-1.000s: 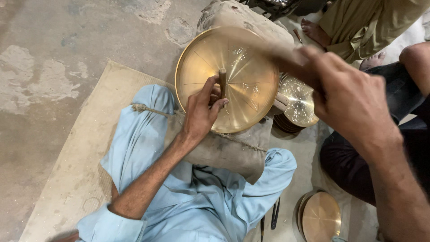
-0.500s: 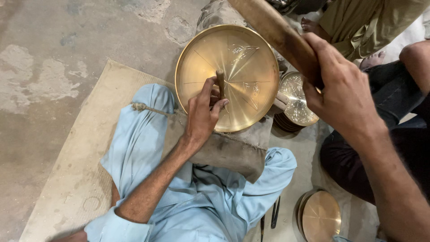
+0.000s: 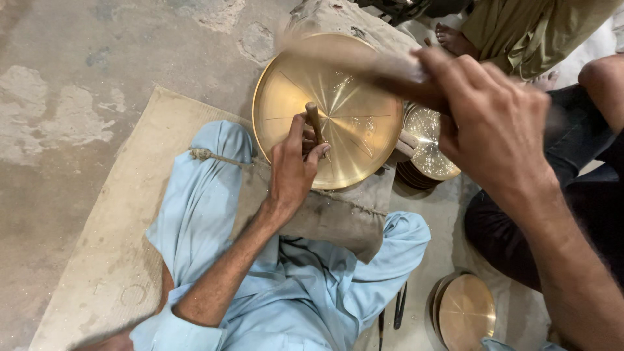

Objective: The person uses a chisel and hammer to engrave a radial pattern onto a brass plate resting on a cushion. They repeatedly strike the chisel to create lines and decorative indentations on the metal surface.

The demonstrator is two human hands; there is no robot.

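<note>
Concrete floor, tan mat at left of frame. Brass plate [image 3: 328, 110], upper centre, rests on a cloth-covered pad. Left hand [image 3: 292, 170] grips a punch [image 3: 314, 121] upright at plate centre. Right hand [image 3: 497, 127], upper right, clenches a blurred wooden mallet [image 3: 354, 57]. Step judged: engraving strikes; next blow needs the punch steady.

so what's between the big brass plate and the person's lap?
In the head view, a folded grey-brown cloth pad lies under the brass plate, over the light-blue trousers. The left hand rests on the plate's near edge, holding a punch.
</note>
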